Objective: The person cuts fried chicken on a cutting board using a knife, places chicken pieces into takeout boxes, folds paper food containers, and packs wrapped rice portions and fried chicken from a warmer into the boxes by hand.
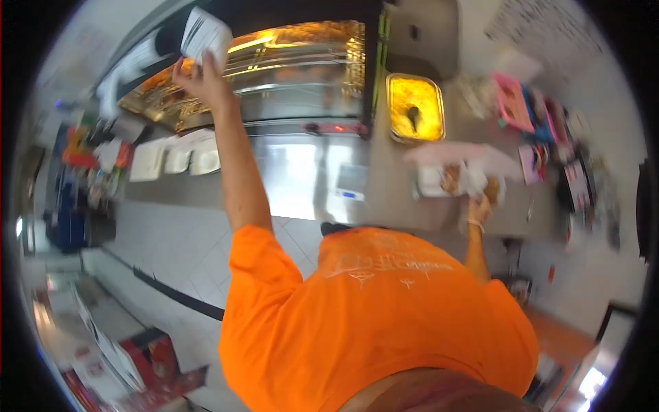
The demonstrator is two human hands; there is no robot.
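"Steel worktop is filling the middle of the room, and a lit, glass-fronted case is glowing behind it. What are you seeing on the left?"

"From my remote screen, I'm finding the left hand high in front of the case. Its fingers are touching the lower edge of a white printed packet. Blur is covering the contact, so I'm not able to tell whether they're gripping it. White trays are lying in a row below."

"And the right?"

"I'm seeing the right hand resting low, at the near edge of a white food box on the worktop. Brown food is showing inside. Whether those fingers are closing on the rim, I'm not making out."

"What's standing nearby?"

"Yellow food is filling a metal pan behind the box, a dark spoon is sitting in it, and a scale is standing to the left."
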